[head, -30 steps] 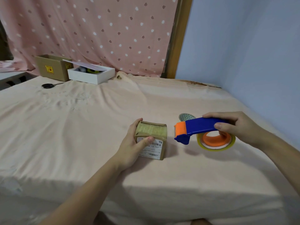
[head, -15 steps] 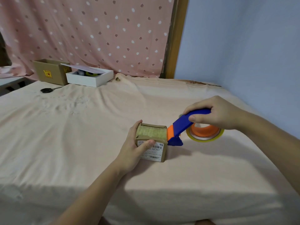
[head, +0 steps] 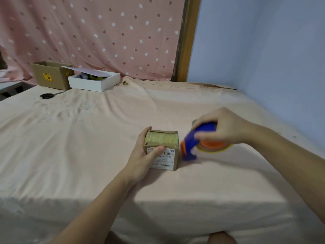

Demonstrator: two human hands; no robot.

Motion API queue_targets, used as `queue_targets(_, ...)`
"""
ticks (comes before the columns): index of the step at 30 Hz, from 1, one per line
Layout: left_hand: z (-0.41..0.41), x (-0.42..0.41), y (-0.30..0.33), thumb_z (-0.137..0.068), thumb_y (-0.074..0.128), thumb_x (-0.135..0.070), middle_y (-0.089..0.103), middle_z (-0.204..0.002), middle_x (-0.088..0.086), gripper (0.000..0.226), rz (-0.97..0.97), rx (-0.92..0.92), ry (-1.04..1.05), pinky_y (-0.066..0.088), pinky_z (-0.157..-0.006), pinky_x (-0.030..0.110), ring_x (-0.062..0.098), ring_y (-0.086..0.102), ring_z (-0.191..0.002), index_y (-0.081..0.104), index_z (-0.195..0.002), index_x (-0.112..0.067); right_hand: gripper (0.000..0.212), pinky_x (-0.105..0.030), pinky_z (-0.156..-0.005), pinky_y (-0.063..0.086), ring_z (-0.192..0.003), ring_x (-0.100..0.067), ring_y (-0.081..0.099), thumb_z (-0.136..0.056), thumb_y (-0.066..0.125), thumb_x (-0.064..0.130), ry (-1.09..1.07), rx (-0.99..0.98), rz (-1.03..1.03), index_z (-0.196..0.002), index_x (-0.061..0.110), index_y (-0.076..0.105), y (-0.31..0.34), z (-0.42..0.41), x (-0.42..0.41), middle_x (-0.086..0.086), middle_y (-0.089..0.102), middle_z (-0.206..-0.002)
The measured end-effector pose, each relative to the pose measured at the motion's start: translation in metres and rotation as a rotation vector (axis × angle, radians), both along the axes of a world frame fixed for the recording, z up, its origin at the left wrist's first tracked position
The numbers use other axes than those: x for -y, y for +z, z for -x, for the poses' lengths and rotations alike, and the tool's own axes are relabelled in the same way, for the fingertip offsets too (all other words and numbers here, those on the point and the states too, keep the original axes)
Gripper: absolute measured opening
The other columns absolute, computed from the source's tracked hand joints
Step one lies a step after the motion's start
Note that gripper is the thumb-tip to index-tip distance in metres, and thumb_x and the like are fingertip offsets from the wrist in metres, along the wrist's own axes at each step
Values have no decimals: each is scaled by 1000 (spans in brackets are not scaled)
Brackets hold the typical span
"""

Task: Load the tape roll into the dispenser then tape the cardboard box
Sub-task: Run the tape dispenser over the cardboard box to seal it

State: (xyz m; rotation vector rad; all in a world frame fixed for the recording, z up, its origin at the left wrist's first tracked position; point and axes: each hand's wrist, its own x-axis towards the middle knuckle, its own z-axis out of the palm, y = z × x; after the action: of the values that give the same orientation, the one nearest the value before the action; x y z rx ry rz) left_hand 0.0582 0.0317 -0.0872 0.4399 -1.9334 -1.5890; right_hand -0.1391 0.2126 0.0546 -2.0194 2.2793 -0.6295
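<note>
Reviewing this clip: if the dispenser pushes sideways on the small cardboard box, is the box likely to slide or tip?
Probably slide, were it free: the small cardboard box sits on soft bedsheet and looks light for its size. It is squat, so tipping seems unlikely. The left hand grips its left side, likely bracing it against the tape dispenser held in the right hand.

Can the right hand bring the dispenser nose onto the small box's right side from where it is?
Probably yes. The right hand holds the dispenser right beside the small box, with bare sheet between them; the left hand grips only its left side.
</note>
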Motion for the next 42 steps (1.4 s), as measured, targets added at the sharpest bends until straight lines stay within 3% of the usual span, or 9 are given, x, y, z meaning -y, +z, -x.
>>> queue_targets(8,-3,0,1,-77,74,-47,63,-134,-13,96,3,3,9,44,-86,3,-11,62,-112,23,-157,-32,23,-9,-77,45,-96,4,66,-87,77,25,-188,354,181,-108,34,74,-37,36,-9,21,74,-105)
queue_targets(13,-4,-2,3,-71,72,-58,65,-126,-30,107,14,26,10,41,-95,10,-18,56,-116,17,-160,-32,45,-20,-71,49,-79,0,64,-76,72,53,-379,521,286,-117,37,61,-78,43,-18,5,66,-104)
queue_targets(17,-5,-8,8,-86,70,-34,75,-108,-25,38,88,33,21,47,-82,8,-9,68,-101,59,-122,-36,49,-31,-99,44,-113,-4,51,-81,67,58,-437,312,193,-124,39,59,-93,42,-22,7,50,-123)
queue_targets(20,-5,-11,11,-85,69,-36,78,-105,-17,28,107,28,28,49,-78,10,-3,71,-97,67,-113,-31,74,-39,-107,35,-125,-20,39,-76,51,72,-502,81,177,-137,29,57,-90,30,-21,2,47,-132)
queue_targets(24,-5,-14,10,-89,68,-42,75,-100,-29,17,155,93,65,46,-74,5,-10,69,-93,68,-106,-40,55,-39,-105,38,-127,-25,45,-89,53,52,-412,-187,481,-129,16,64,-88,-12,-12,-7,55,-135)
queue_targets(27,-5,-14,10,-85,63,-58,72,-98,-38,22,205,149,114,46,-75,8,-15,66,-93,68,-103,-47,66,-23,-115,29,-141,-7,35,-95,46,59,-322,195,422,-148,21,45,-99,-59,7,6,42,-154)
queue_targets(31,-4,-12,4,-79,54,-72,71,-97,-37,37,281,202,176,49,-80,20,-14,65,-94,68,-105,-50,79,-47,-103,47,-140,-15,40,-87,34,80,-448,420,273,-153,50,5,-137,-100,29,9,35,-158)
queue_targets(38,-8,-19,14,-81,34,-76,70,-89,-18,39,439,330,210,47,-95,40,9,63,-90,63,-90,-53,51,-42,-86,50,-117,-25,59,-95,38,67,-533,336,201,-143,50,29,-135,-108,29,12,58,-136)
queue_targets(42,0,-9,18,-78,21,-87,72,-110,-13,73,472,443,177,40,-105,42,14,63,-110,62,-116,-39,52,-48,-85,53,-112,-21,60,-93,36,72,-570,288,172,-130,39,50,-130,-86,42,10,60,-120)
